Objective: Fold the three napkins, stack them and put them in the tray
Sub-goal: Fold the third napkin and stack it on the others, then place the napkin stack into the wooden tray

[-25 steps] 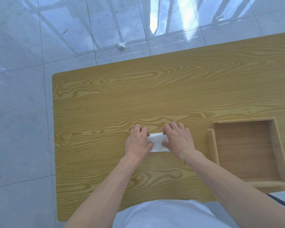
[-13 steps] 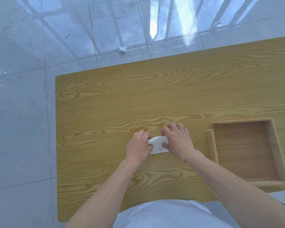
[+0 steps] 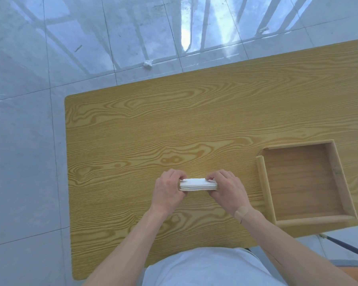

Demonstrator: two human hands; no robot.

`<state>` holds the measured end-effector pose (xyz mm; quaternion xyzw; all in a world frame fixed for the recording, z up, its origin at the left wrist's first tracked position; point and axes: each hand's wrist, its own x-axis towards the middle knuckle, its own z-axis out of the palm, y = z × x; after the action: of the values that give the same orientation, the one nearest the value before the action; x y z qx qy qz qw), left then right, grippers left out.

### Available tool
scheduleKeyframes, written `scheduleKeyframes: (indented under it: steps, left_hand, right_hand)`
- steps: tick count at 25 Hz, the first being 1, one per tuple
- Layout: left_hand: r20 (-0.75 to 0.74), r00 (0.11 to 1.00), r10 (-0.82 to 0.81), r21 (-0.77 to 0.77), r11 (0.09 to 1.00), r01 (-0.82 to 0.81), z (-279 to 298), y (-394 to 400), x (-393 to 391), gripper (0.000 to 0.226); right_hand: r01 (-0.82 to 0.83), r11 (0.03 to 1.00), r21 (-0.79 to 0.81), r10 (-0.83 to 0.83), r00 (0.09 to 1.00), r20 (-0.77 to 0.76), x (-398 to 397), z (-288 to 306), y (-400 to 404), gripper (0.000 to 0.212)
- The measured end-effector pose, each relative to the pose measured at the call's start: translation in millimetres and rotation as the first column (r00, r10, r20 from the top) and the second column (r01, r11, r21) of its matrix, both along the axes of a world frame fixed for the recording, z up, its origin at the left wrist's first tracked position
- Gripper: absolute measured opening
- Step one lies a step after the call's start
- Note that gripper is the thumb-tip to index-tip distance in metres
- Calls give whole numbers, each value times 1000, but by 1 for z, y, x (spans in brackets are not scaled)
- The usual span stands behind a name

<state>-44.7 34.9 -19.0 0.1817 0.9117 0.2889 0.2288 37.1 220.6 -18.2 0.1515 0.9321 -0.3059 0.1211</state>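
Folded white napkin stack (image 3: 197, 184) pinched at its ends by left hand (image 3: 167, 191) and right hand (image 3: 228, 189), near the wooden table's (image 3: 132, 131) front edge. Wooden tray (image 3: 265, 182) apart, at the right.

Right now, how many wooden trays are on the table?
1. The wooden tray sits near the table's right front edge, to the right of both hands holding the napkin stack. The table's right part is out of frame, so others may be hidden.
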Motion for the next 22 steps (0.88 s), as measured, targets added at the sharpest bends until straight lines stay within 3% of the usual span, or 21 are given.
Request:
scheduleKeyframes:
  steps: [3,6,11,16,22]
  left_hand:
    - [29,1000,9,-11,1000,-9,-2,-4,0,25]
    - [111,992,59,74,995,-67,0,-4,-2,15]
    - [465,861,208,221,914,-341,11,1,-2,6]
    - [658,722,211,255,840,-478,26,17,13,30]
    - [696,708,116,267,875,-405,42,34,29,41]
  right_hand:
    - [68,996,-56,-67,998,23,3,0,-2,20]
    - [252,943,-217,-238,967,91,2,6,0,10]
    - [480,648,-591,-427,872,239,6,27,-1,12]
    - [521,618,-589,-446,849,283,11,35,-16,8]
    - [526,626,-575,-440,848,297,32,48,-2,10]
